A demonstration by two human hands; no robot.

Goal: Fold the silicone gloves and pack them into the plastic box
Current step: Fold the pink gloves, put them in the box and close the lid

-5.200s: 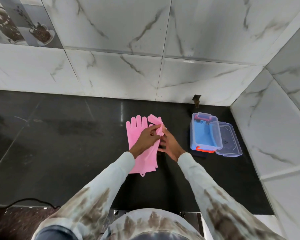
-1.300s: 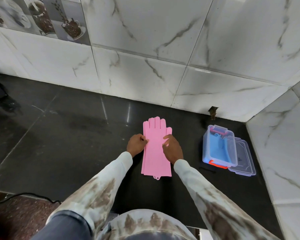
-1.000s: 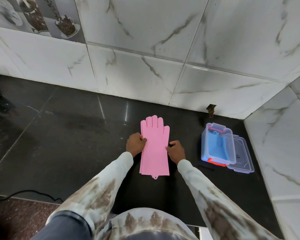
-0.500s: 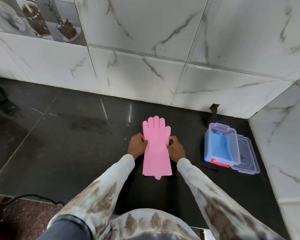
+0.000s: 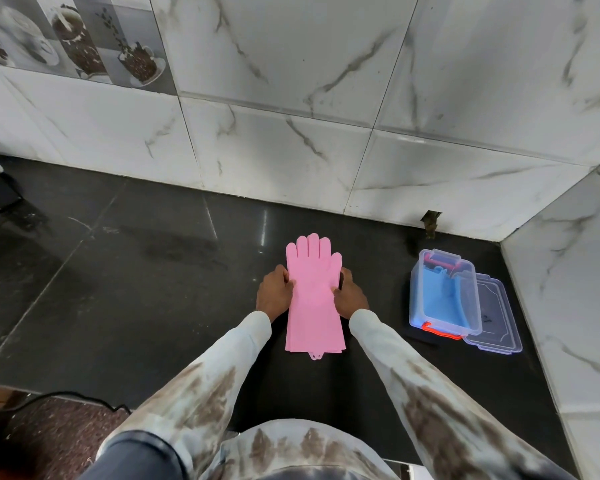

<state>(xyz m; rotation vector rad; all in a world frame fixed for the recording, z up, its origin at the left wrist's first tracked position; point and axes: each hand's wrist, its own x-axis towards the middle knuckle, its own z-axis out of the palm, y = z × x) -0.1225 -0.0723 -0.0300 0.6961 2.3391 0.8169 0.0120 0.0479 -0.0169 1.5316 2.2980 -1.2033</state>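
Since pink gloves (image 5: 314, 299) lie stacked flat on black counter (image 5: 118, 289), I've got left hand (image 5: 273, 295) and right hand (image 5: 350, 296) pinching side edges, fingers clamped on silicone, squaring stack for fold. Plastic box (image 5: 442, 296) sits open to right, blue gloves (image 5: 440, 296) inside, lid (image 5: 496, 320) beside it.

Pink gloves (image 5: 314, 299) flat on black counter (image 5: 136, 289), left hand (image 5: 273, 295) and right hand (image 5: 350, 296) gripping edges (stacked), plastic box (image 5: 442, 296) right.
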